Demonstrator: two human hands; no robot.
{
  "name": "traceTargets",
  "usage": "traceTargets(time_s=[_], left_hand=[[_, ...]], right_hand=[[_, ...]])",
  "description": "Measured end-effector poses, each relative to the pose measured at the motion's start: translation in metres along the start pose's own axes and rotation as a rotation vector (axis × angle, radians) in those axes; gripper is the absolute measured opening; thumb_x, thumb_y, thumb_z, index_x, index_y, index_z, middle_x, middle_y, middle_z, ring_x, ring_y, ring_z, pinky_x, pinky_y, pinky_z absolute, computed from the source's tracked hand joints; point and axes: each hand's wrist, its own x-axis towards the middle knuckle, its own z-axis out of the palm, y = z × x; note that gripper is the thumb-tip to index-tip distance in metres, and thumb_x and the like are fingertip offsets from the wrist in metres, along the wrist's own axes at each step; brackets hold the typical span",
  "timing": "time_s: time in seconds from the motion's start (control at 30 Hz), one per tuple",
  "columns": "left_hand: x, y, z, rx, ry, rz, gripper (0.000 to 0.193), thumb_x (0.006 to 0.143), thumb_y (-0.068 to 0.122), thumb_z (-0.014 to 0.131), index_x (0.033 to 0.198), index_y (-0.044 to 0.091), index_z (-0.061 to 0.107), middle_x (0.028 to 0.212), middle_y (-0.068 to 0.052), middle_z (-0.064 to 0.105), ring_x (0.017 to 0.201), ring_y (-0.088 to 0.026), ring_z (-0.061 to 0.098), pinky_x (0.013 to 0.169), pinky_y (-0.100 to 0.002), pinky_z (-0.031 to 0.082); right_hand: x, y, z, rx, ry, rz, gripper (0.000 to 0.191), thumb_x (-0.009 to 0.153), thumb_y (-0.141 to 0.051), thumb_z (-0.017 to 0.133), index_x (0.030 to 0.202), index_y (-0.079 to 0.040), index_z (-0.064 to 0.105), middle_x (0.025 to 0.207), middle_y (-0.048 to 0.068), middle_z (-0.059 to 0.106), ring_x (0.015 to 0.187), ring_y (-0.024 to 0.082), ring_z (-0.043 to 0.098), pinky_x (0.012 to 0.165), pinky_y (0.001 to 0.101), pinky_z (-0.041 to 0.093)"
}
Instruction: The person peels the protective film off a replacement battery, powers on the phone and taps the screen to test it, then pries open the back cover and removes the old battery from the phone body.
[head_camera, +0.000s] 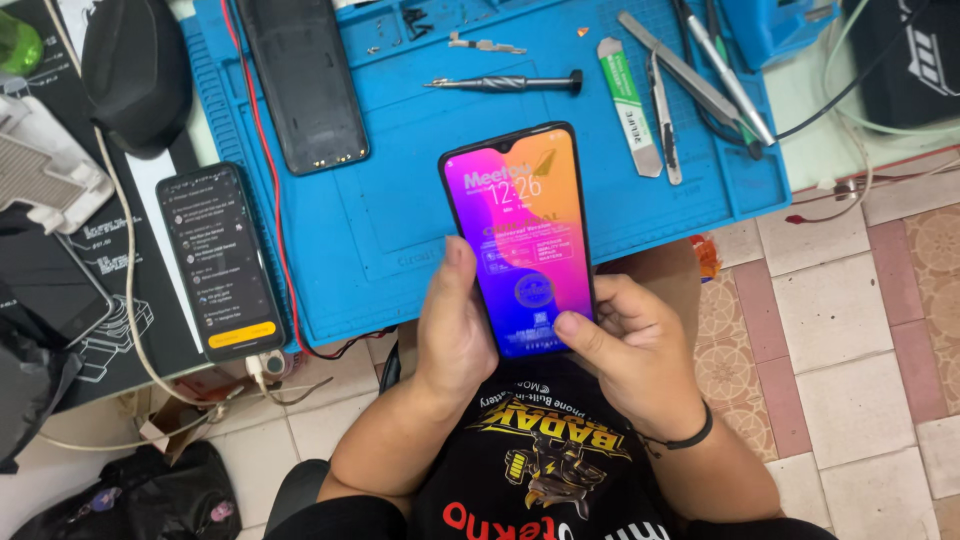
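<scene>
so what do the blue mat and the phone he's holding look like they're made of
The blue mat looks like soft silicone or rubber: matte, with moulded ridges and recessed trays. The phone, gripped by the left hand and right hand, has a glossy, probably glass front showing a lit pink-orange screen; its dark rim could be plastic or metal.

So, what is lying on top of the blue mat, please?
On the blue mat lie a dark phone back cover, a screwdriver, a green-white pry tool and tweezers. The lit phone, held by the left hand and right hand, covers part of it.
</scene>
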Motion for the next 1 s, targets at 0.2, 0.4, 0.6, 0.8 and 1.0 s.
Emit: traceTargets(time_s=[0.2, 0.4, 0.6, 0.8, 1.0], left_hand=[[-0.012, 0.016, 0.030, 0.307, 0.047, 0.174, 0.076, 0.100, 0.006, 0.062, 0.161, -0.001, 0.018, 0.134, -0.015, 0.059, 0.121, -0.020, 0.062, 0.107, -0.035, 0.052], [-0.014, 0.016, 0.032, 0.357, 0.152, 0.235, 0.076, 0.099, -0.008, 0.064, 0.163, -0.001, 0.022, 0.127, -0.018, 0.067, 0.114, -0.019, 0.067, 0.100, -0.032, 0.056], [-0.014, 0.012, 0.023, 0.355, 0.124, 0.228, 0.061, 0.100, -0.010, 0.065, 0.155, -0.009, 0.040, 0.130, -0.021, 0.069, 0.117, -0.021, 0.069, 0.102, -0.034, 0.059], [-0.014, 0.008, 0.024, 0.343, 0.058, 0.215, 0.084, 0.099, -0.005, 0.067, 0.166, 0.000, 0.018, 0.136, -0.021, 0.060, 0.122, -0.022, 0.063, 0.107, -0.036, 0.052], [-0.012, 0.012, 0.017, 0.159, -0.041, 0.059, 0.070, 0.102, 0.010, 0.057, 0.161, -0.002, 0.022, 0.155, -0.021, 0.046, 0.136, -0.029, 0.053, 0.117, -0.047, 0.046]], right_hand=[[0.003, -0.005, 0.011, -0.296, 0.085, -0.371, 0.023, 0.099, 0.001, 0.071, 0.121, 0.004, 0.064, 0.116, 0.011, 0.071, 0.105, 0.016, 0.069, 0.096, 0.0312, 0.057], [0.007, -0.006, 0.008, -0.143, 0.036, -0.229, 0.022, 0.100, 0.001, 0.067, 0.121, 0.003, 0.064, 0.116, 0.010, 0.072, 0.106, 0.015, 0.068, 0.098, 0.0331, 0.055], [0.010, -0.008, -0.001, -0.039, -0.059, -0.225, 0.023, 0.100, 0.003, 0.066, 0.123, 0.002, 0.063, 0.123, 0.011, 0.071, 0.112, 0.017, 0.067, 0.102, 0.0344, 0.054], [0.003, -0.010, 0.021, -0.325, 0.109, -0.395, 0.035, 0.096, 0.001, 0.068, 0.130, -0.001, 0.064, 0.122, 0.011, 0.070, 0.110, 0.016, 0.068, 0.099, 0.0330, 0.056], [-0.006, -0.021, 0.056, -1.163, 0.078, -0.849, 0.057, 0.077, -0.025, 0.082, 0.128, -0.003, 0.066, 0.128, 0.019, 0.064, 0.120, 0.032, 0.061, 0.112, 0.0492, 0.037]])
